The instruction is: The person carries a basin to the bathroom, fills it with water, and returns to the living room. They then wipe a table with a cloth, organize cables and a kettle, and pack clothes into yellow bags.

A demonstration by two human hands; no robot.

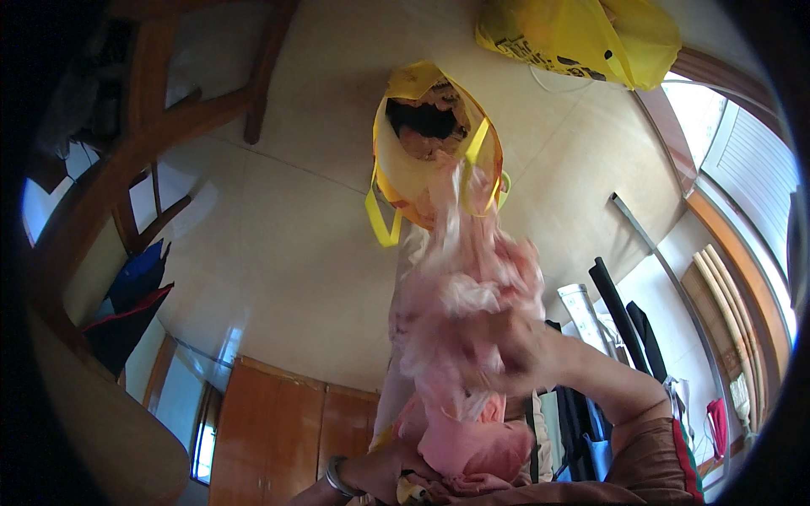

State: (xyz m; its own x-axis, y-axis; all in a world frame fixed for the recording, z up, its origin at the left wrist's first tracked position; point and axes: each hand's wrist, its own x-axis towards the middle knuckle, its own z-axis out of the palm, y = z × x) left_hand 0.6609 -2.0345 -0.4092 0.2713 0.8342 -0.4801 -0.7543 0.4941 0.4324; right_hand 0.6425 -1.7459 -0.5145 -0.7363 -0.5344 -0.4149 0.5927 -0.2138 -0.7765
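A long pink and white cloth (474,272), blurred by motion, stretches from my chest down into the mouth of a yellow bag (381,183) on the floor. Around its middle part, my right hand (516,348) grips a gathered bunch. My left hand (395,465), with a metal bangle on its wrist, holds a pink bundle of cloth (478,439) close to my body. Folds hide several fingers of both hands. Inside the bag, dark and pinkish material (427,126) shows. Its yellow strap handle (383,221) hangs over the side.
Another stuffed yellow bag (582,47) stands beyond, at upper right. Wooden furniture (209,120) is on the left, with brown cabinet doors (278,430) below. Dark rolls (620,316), a metal pole (658,246) and a rolled bamboo mat (728,316) line the right side.
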